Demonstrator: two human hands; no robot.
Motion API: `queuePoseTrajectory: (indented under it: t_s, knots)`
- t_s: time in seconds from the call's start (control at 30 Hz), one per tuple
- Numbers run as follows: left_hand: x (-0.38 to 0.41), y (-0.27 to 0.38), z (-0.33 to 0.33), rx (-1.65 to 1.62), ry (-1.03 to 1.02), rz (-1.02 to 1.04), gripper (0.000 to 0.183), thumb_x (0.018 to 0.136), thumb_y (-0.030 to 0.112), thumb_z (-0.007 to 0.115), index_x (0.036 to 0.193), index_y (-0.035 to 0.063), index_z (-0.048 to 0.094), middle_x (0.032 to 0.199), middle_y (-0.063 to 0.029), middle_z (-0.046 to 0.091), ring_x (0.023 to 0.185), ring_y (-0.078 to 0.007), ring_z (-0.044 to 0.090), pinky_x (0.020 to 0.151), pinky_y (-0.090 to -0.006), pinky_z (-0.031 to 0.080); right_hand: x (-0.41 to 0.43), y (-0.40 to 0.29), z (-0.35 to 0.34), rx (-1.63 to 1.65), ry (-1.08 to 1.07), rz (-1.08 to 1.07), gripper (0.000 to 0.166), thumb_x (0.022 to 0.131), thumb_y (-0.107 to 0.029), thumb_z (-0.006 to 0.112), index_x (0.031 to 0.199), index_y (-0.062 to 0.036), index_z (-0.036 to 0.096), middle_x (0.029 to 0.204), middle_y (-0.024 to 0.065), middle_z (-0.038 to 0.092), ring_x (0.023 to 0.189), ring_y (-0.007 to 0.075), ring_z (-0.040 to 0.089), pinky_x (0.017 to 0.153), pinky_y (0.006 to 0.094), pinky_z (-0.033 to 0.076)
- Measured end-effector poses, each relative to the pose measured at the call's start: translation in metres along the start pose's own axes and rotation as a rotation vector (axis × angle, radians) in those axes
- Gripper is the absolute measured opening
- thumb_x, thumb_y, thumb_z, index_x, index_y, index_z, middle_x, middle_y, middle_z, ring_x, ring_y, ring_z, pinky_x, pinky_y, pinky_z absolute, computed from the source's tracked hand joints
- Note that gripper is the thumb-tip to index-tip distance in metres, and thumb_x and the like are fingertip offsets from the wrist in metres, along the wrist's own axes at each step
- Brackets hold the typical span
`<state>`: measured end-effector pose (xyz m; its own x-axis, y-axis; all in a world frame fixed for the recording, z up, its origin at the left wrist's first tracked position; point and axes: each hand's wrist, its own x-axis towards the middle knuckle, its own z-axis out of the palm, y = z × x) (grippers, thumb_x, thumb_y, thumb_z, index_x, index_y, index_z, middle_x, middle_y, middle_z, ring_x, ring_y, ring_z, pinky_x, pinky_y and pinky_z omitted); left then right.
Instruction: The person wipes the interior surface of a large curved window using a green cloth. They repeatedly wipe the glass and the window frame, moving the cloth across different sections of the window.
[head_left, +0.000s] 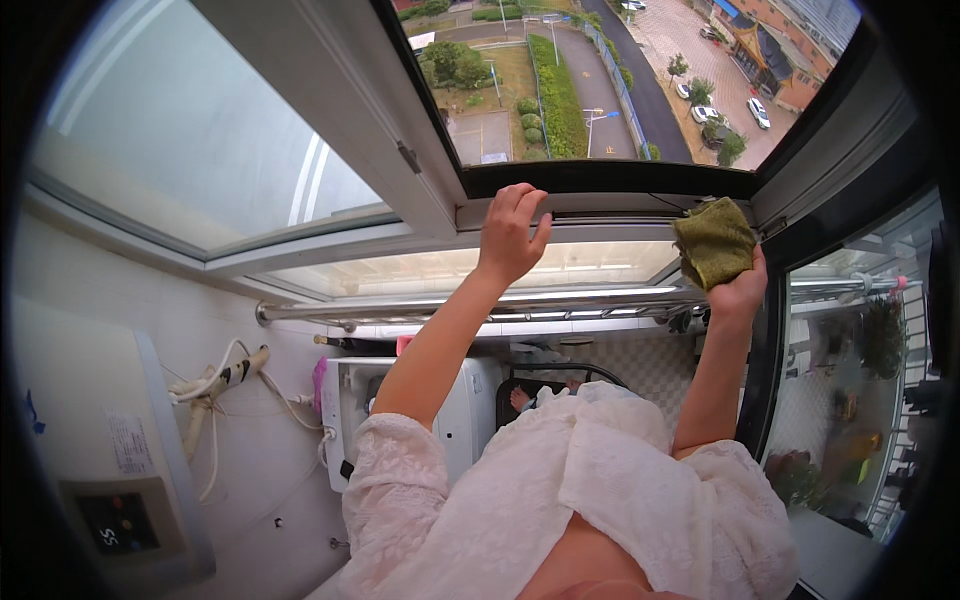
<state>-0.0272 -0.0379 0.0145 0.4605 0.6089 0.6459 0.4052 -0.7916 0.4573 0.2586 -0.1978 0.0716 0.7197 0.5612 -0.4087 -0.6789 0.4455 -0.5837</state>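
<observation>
My right hand (739, 291) grips a folded olive-green cloth (716, 244) at the right end of the window's lower frame. The cloth hides most of my right fingers and the frame corner behind it. My left hand (512, 234) is bare, its fingers a little bent and the thumb held apart. It is near the left end of the same lower frame (607, 212); whether it touches the frame I cannot tell. Above both hands is a dark-edged window opening (570, 176), with a road, hedges and parked cars far below.
Metal rails (420, 307) run beneath the window. A white washing machine (472, 405) stands below my left arm. On the left wall are a water heater (112, 420) and wrapped pipes (225, 375). My feet (519, 397) are on a dark stool or chair (506, 405). A glass pane (847, 360) is at right.
</observation>
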Motion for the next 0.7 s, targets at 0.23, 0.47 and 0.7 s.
queuePoseTrajectory:
  t_s: [0.23, 0.47, 0.7]
  knots:
    - [0.003, -0.017, 0.009, 0.346, 0.017, 0.314, 0.046, 0.080, 0.013, 0.069, 0.125, 0.0024, 0.061, 0.122, -0.0150, 0.058, 0.117, -0.0332, 0.055, 0.101, -0.0446, 0.045, 0.017, -0.012, 0.032, 0.165, 0.083, -0.653, 0.056, 0.102, -0.043, 0.053, 0.142, -0.0037, 0.048, 0.142, 0.0130, 0.053, 0.129, 0.0314, 0.054, 0.112, 0.0499, 0.040]
    - [-0.003, -0.026, 0.023, 0.277, 0.034, 0.196, 0.044, 0.079, 0.016, 0.069, 0.120, 0.0029, 0.064, 0.115, -0.0134, 0.060, 0.106, -0.0317, 0.058, 0.094, -0.0420, 0.049, 0.096, -0.004, 0.070, -0.538, 0.422, -1.378, 0.060, 0.107, -0.042, 0.043, 0.142, 0.0072, 0.044, 0.136, 0.0248, 0.056, 0.120, 0.0330, 0.061, 0.102, 0.0439, 0.050]
    - [0.000, -0.022, 0.037, 0.415, 0.138, 0.180, 0.040, 0.078, 0.022, 0.071, 0.114, 0.0058, 0.065, 0.111, -0.0122, 0.058, 0.102, -0.0323, 0.057, 0.092, -0.0447, 0.049, 0.109, 0.073, 0.175, -0.840, 0.192, -1.614, 0.062, 0.107, -0.040, 0.034, 0.157, -0.0030, 0.027, 0.163, 0.0277, 0.019, 0.154, 0.0360, 0.016, 0.120, 0.0610, 0.008]
